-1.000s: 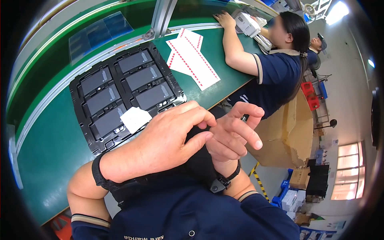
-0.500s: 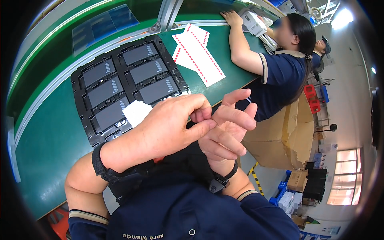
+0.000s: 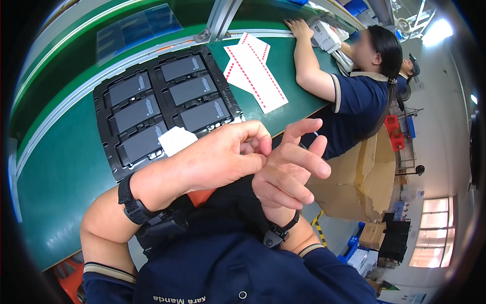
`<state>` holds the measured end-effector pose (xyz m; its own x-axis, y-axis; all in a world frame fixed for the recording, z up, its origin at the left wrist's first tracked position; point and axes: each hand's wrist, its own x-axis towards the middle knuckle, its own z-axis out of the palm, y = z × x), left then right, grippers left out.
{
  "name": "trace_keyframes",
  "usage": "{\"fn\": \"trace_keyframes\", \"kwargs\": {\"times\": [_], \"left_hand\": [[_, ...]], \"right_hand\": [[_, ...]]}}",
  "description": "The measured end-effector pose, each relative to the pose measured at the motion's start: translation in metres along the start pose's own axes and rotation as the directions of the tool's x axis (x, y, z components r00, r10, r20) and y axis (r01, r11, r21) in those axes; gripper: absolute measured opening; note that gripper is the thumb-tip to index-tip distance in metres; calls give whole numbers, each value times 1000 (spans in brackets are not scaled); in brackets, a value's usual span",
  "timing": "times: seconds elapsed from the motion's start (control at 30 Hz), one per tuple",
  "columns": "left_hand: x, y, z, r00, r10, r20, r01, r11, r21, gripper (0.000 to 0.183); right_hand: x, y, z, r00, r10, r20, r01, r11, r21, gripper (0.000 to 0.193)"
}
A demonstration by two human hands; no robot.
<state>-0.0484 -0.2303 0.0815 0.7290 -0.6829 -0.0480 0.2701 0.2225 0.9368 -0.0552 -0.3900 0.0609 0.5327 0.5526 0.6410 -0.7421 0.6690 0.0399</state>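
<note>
My left hand (image 3: 215, 159) is held in front of my chest. Its fingers are curled and its fingertips press against the base of my right hand's fingers. My right hand (image 3: 288, 175) is upright beside it with the fingers apart and nothing in it. I cannot see any object between the two hands. Both wrists wear black bands. Just beyond the hands, a black tray (image 3: 104, 96) lies on the green table (image 3: 55, 177) and holds several dark flat modules. A small white slip (image 3: 177, 139) rests on the tray's near edge.
White sheets with red dashed lines (image 3: 255, 71) lie on the table past the tray. A co-worker in a dark blue shirt (image 3: 354, 101) sits at the right, one arm stretched over the table. A torn cardboard box (image 3: 354, 177) stands below that person.
My hands have stayed joined and risen slightly. The fingers of my right hand have straightened and spread more, while my left fingertips have kept working at them.
</note>
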Motion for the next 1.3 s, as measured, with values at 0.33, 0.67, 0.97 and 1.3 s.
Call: {"fn": "trace_keyframes", "kwargs": {"times": [0.33, 0.67, 0.97, 1.3], "left_hand": [[-1, 1, -2, 997, -36, 63, 40, 997, -67, 22], [0, 3, -6, 996, -35, 81, 39, 998, -57, 30], [-2, 6, -2, 996, -42, 82, 46, 997, -55, 21], [0, 2, -7, 992, -93, 82, 94, 996, -7, 21]], "right_hand": [[3, 10, 0, 1000, -6, 20, 5, 999, 41, 50], [3, 11, 1, 998, -10, 67, 4, 997, 78, 53], [-1, 1, -4, 985, 110, 132, -106, 994, -40, 49], [-1, 3, -6, 984, 125, 126, -120, 992, -43, 49]]}}
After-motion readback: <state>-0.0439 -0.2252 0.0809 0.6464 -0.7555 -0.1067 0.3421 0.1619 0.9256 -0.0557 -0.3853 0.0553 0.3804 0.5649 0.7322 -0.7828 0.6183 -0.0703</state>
